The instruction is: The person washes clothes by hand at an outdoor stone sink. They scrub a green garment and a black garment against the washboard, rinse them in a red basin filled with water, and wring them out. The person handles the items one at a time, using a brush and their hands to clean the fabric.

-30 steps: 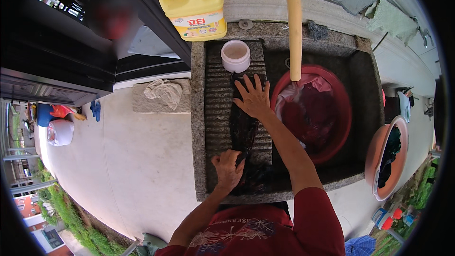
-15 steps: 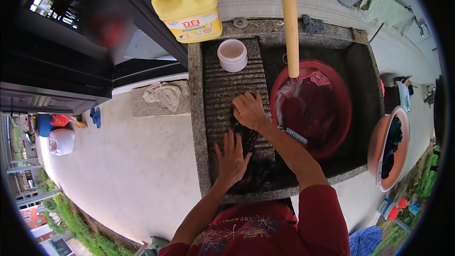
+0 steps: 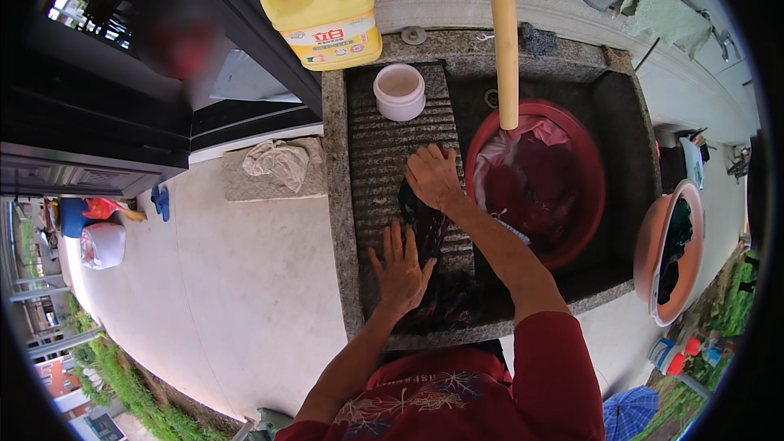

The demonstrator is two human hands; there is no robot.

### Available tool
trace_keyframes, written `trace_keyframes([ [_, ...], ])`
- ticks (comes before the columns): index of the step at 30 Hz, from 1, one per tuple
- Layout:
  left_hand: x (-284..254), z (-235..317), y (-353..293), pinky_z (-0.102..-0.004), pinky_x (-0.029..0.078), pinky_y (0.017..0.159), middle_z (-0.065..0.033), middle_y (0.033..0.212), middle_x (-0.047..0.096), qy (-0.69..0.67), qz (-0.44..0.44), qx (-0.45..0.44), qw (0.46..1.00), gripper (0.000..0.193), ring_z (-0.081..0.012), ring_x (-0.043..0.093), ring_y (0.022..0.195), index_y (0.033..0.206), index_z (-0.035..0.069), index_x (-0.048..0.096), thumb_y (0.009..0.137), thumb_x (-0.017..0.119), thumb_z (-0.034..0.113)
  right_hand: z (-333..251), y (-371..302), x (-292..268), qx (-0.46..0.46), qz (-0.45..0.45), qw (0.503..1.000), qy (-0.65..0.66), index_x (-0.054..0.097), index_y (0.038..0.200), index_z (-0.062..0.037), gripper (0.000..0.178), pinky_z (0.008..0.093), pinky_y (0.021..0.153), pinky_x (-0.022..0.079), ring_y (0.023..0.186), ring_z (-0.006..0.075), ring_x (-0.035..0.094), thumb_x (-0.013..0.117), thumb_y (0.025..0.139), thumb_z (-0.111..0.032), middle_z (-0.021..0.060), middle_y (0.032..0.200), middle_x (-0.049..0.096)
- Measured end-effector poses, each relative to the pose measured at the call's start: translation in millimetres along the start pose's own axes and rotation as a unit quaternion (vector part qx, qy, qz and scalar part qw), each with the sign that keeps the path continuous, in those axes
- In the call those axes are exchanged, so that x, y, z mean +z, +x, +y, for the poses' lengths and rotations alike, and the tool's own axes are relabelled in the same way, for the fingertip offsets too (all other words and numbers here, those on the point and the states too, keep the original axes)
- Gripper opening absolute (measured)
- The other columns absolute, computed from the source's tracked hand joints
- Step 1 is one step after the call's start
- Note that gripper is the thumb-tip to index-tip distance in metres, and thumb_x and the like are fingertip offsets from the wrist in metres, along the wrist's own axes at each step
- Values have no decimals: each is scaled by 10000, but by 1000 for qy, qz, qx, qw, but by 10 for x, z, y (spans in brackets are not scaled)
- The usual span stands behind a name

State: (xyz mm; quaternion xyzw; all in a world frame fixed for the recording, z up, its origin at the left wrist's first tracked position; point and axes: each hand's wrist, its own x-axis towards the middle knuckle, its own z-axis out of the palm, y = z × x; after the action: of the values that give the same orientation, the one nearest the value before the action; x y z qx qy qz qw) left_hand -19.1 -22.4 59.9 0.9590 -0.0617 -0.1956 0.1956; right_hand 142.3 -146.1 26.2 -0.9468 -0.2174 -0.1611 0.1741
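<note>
A dark wet garment [image 3: 434, 294] lies crumpled on the ribbed stone washboard [image 3: 371, 167] of a stone sink. My right hand [image 3: 433, 180], fingers curled down, grips the garment's far end. Flat on the garment's left edge and the ribs rests my left hand [image 3: 400, 273], its fingers spread. Beyond the hands, a white tub [image 3: 399, 93] stands on the washboard. Right of my right hand is a red basin [image 3: 600, 196] of reddish water with pink and dark red cloth in it. A scrub brush [image 3: 514, 232] shows partly beside my right forearm.
A wooden pole [image 3: 502, 41] reaches over the basin. On the far left corner of the sink [image 3: 645, 171] stands a yellow pump jug [image 3: 324, 20]. An orange tub [image 3: 645, 269] with dark cloth is at the right. A pale rag [image 3: 279, 162] lies on a stone slab left.
My right hand has shifted slightly nearer and to the right, and more of the dark garment shows stretched between the hands. My left hand stays nearly in place.
</note>
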Motion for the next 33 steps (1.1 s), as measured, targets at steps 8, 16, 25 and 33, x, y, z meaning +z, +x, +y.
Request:
trace_keyframes([
  [8,153,-130,56,-686,33,1026,-159,1527,-21,10,48,-7,999,725,-331,-51,1413,1454,87,193,920,432,515,-497,-614,-332,-30,-51,960,273,515,721,-115,212,382,651,334,748,226,437,651,803,-256,41,800,444],
  [16,66,27,23,-699,49,1014,-179,1525,-37,27,36,7,999,708,-368,-45,1407,1472,143,164,917,485,443,283,190,97,5,58,996,-68,547,750,-109,147,402,693,353,815,224,470,639,771,-222,38,791,471],
  [25,38,-101,-5,-682,12,1024,-166,1528,-10,29,-4,-8,1000,726,-339,-50,1413,1458,108,218,903,475,499,-721,-912,-758,-78,-115,955,261,516,721,-130,162,365,616,418,732,235,473,662,756,-189,40,751,459],
  [33,108,39,44,-675,31,1028,-191,1521,10,24,58,-3,998,701,-355,-12,1409,1448,106,240,908,451,501,242,246,73,42,71,996,-24,574,748,-122,162,402,697,334,831,233,461,664,757,-257,47,845,463],
])
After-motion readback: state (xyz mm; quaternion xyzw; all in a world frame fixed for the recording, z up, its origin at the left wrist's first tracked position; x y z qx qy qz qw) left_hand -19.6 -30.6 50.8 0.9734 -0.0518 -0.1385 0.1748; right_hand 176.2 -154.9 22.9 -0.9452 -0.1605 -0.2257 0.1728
